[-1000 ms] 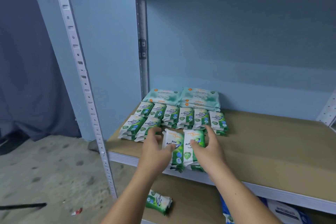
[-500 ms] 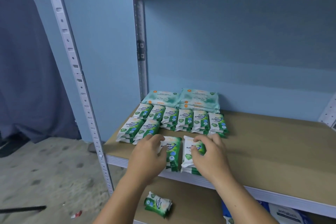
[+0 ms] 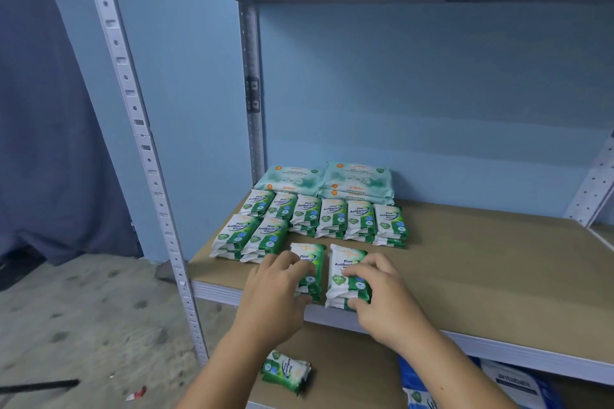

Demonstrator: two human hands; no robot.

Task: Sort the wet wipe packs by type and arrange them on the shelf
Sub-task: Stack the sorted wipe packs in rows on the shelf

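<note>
Two small stacks of green-and-white pine wipe packs lie near the front edge of the brown shelf board (image 3: 465, 276). My left hand (image 3: 275, 292) grips the left stack (image 3: 310, 262). The right stack (image 3: 345, 264) is held by my right hand (image 3: 382, 295), fingers on top and thumb at its near end. Behind them lie rows of the same small pine packs (image 3: 332, 217), stacked. At the back stand two piles of larger pale-green wipe packs (image 3: 325, 179).
One pine pack (image 3: 287, 370) lies on the lower shelf below my left forearm. Blue-and-white packs (image 3: 511, 385) sit on that lower shelf at right. A perforated metal upright (image 3: 146, 156) stands to the left, and the floor beyond it is concrete.
Both hands have drawn back toward the shelf's front edge and curled tighter over the two front stacks. The two stacks now sit slightly apart.
</note>
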